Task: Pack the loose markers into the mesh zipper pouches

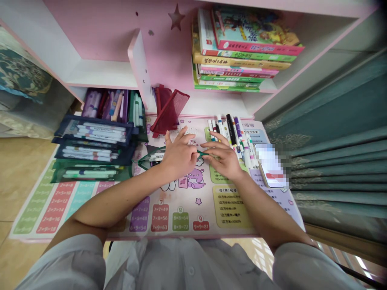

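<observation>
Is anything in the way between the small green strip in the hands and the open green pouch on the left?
Yes, the left hand itself: it lies between the small green strip and the green pouch on the desk mat. No other object shows between them.

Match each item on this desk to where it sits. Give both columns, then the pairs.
Items:
1. books
2. red mesh pouch
3. markers
4. blurred phone

Places:
A. on the mat, next to the curtain
B. stacked flat on the shelf
C. beside the shelf divider
D. in a row just beyond the right hand

Pairs: 1-B, 2-C, 3-D, 4-A
</observation>
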`<action>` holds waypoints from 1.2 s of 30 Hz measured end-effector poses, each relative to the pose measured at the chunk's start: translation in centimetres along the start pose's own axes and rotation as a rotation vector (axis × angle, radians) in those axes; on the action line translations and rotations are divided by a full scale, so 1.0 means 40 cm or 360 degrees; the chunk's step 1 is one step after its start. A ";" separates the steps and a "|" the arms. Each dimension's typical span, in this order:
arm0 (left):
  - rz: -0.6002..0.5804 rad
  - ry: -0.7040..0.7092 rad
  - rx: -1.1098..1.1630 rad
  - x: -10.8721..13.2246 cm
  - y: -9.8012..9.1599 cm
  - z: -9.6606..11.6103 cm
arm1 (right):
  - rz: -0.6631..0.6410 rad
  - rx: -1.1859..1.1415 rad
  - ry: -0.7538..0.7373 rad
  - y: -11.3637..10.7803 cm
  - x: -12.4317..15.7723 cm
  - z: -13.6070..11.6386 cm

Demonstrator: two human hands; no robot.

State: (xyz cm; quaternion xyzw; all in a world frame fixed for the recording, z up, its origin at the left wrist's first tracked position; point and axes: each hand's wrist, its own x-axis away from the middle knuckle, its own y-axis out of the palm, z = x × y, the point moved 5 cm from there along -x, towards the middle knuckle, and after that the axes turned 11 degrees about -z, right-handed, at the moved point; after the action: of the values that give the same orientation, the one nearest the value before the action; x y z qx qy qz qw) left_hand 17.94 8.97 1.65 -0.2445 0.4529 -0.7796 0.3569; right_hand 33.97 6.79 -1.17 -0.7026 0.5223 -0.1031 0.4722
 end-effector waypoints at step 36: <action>-0.0201 -0.0115 -0.0009 0.007 -0.017 -0.021 | 0.0081 -0.0048 -0.0123 -0.012 0.000 -0.005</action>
State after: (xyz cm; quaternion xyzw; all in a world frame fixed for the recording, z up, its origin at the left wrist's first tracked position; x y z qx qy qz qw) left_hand 16.96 9.41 1.87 -0.3016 0.4255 -0.7899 0.3224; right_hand 34.16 6.69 -0.71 -0.6995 0.5227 -0.0560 0.4840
